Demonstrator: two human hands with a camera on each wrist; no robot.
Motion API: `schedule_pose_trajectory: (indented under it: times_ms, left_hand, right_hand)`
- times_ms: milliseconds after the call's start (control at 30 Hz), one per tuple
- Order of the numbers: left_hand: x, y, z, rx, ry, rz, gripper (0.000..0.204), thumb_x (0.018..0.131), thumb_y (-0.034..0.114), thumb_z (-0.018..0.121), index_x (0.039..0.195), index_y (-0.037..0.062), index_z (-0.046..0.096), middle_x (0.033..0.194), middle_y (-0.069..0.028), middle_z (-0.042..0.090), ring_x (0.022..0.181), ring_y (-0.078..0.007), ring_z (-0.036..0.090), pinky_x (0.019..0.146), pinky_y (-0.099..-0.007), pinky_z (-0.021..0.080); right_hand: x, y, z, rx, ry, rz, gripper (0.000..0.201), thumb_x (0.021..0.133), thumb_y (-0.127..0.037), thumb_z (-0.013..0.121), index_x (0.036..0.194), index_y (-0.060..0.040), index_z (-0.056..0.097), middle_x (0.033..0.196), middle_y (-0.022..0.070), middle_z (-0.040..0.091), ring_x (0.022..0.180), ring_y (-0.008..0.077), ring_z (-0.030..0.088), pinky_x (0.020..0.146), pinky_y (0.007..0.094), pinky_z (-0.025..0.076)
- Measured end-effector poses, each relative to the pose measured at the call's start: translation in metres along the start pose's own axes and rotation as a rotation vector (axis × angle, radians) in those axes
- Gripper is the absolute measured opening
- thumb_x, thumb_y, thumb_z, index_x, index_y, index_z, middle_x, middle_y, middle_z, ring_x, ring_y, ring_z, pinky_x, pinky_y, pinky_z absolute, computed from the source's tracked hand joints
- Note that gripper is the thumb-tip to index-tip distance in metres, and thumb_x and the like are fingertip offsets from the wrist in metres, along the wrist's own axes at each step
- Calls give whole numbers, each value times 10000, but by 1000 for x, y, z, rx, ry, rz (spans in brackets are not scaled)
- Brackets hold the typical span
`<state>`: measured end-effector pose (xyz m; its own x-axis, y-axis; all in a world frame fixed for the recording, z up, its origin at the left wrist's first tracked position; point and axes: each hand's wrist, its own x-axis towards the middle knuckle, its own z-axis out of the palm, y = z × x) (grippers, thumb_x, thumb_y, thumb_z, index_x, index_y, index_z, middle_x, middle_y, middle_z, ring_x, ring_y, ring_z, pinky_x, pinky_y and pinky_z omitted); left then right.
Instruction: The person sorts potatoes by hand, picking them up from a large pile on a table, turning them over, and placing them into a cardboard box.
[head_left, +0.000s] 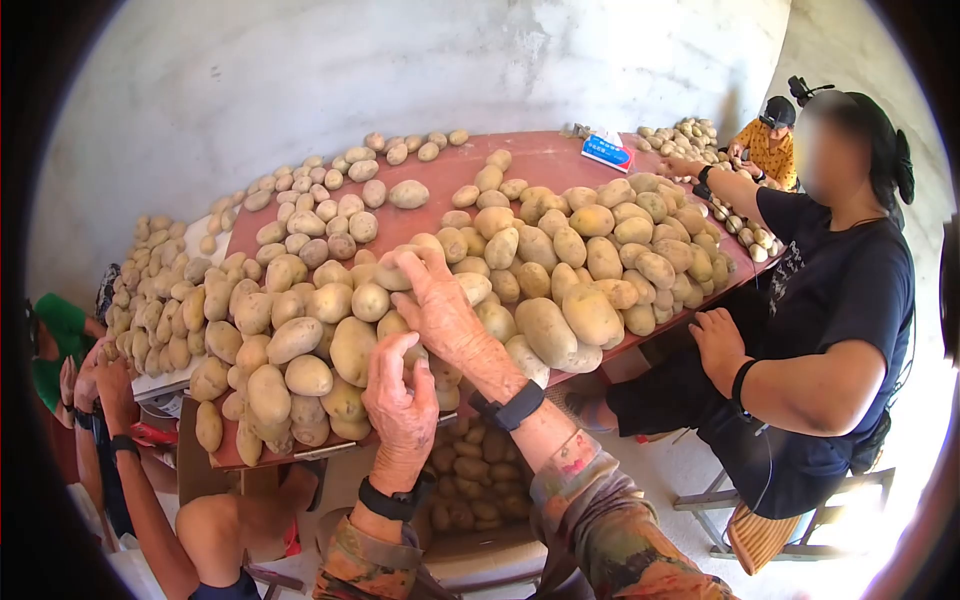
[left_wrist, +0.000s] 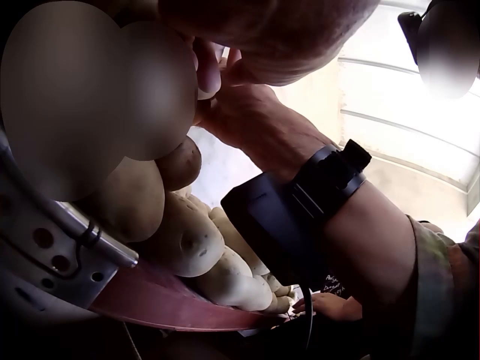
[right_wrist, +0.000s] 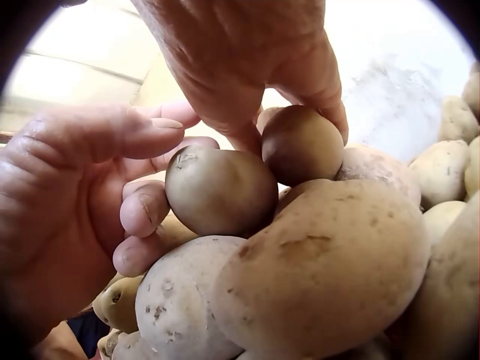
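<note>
My right hand [head_left: 445,310] reaches down from above into the potato heap [head_left: 300,340]. In the right wrist view its thumb and fingers straddle a small brown potato [right_wrist: 302,146], pinching it from both sides. Just beside it, my left hand [right_wrist: 71,176] is loosely curved, with its fingertips at the side of another potato [right_wrist: 221,191] and its thumb held apart above. A large speckled potato [right_wrist: 322,262] lies below and in front of both. The left wrist view is dark; potatoes [left_wrist: 184,240] and the right wrist's black band [left_wrist: 330,180] show there.
Potatoes cover much of the red table [head_left: 440,185], with a second heap [head_left: 600,250] to the right. A box of potatoes [head_left: 475,480] sits below the table edge. A tissue box [head_left: 608,150] stands farther back. A seated person in black [head_left: 830,290] is close on the right; others sit around.
</note>
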<state>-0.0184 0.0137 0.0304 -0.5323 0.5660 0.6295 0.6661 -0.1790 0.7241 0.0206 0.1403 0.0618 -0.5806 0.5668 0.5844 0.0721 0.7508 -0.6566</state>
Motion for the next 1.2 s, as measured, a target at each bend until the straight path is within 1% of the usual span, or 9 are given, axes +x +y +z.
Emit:
schedule_pose_trajectory:
  times_ms: [67, 167, 267, 467, 567, 600, 900, 1033, 1200]
  left_hand:
    - [0, -1, 1, -13, 1, -7, 332, 827, -65, 606, 1142, 38, 612, 1130, -126, 634, 741, -208, 611, 590, -288, 490]
    - [-1, -7, 2, -25, 4, 28, 344, 834, -75, 598, 1158, 40, 605, 1141, -79, 619, 690, -124, 552, 565, -243, 454]
    - [-1, -8, 0, -42, -16, 36, 325, 833, -78, 596, 1136, 36, 614, 1134, -90, 620, 705, -134, 575, 569, -247, 464]
    - [3, -8, -2, 62, -43, 153, 220, 835, -77, 587, 1015, 31, 654, 1087, -101, 631, 697, -149, 589, 583, -260, 482]
    - [1, -6, -3, 83, -80, 95, 224, 808, -48, 621, 996, 65, 666, 1108, -127, 647, 886, -320, 682, 729, -373, 561]
    - [0, -6, -3, 81, -80, 95, 221, 809, -46, 621, 996, 65, 667, 1110, -126, 647, 889, -319, 682, 733, -374, 561]
    - [-1, -10, -3, 78, -92, 112, 221, 812, -43, 615, 1000, 64, 660, 1120, -123, 638, 905, -323, 678, 752, -378, 559]
    - [0, -8, -4, 97, -100, 123, 220, 810, -40, 615, 1000, 64, 658, 1123, -124, 633, 910, -324, 676, 758, -381, 558]
    - [0, -9, -4, 111, -103, 138, 218, 815, -36, 611, 1003, 64, 660, 1129, -129, 629, 917, -330, 674, 763, -384, 557]
  right_hand:
    - [0, -2, -1, 30, 33, -8, 482, 773, 65, 599, 1212, -104, 499, 1254, 169, 472, 1079, 387, 546, 884, 438, 495]
    - [-1, -5, -4, 22, 18, 9, 449, 770, 71, 612, 1167, -101, 493, 1254, 167, 467, 1087, 386, 536, 902, 436, 484]
    - [-6, -3, -3, -9, 91, -88, 449, 770, 69, 614, 1167, -85, 473, 1246, 207, 456, 1056, 444, 553, 847, 479, 500]
    - [-11, -8, -23, 43, 216, -51, 421, 808, 41, 627, 1180, -84, 475, 1209, 208, 479, 1041, 442, 542, 877, 463, 475]
    - [-15, -2, -34, 8, 259, -33, 415, 825, 28, 635, 1191, -86, 477, 1191, 204, 497, 1048, 441, 540, 898, 467, 463]
    - [-16, 1, -38, 4, 268, -27, 413, 817, 12, 649, 1182, -86, 483, 1182, 194, 507, 1079, 434, 537, 889, 472, 472]
    - [-23, 37, -79, -538, 332, 160, 432, 749, 68, 639, 1128, -96, 513, 1178, 167, 521, 1087, 414, 537, 870, 487, 499]
    - [-28, 42, -99, -603, 452, 109, 317, 781, 74, 547, 1076, -41, 529, 1171, 228, 502, 1059, 438, 511, 905, 504, 453]
    - [-40, 69, -107, -982, 161, 330, 246, 831, -49, 577, 1076, -66, 595, 1058, 165, 597, 1021, 363, 582, 964, 576, 402]
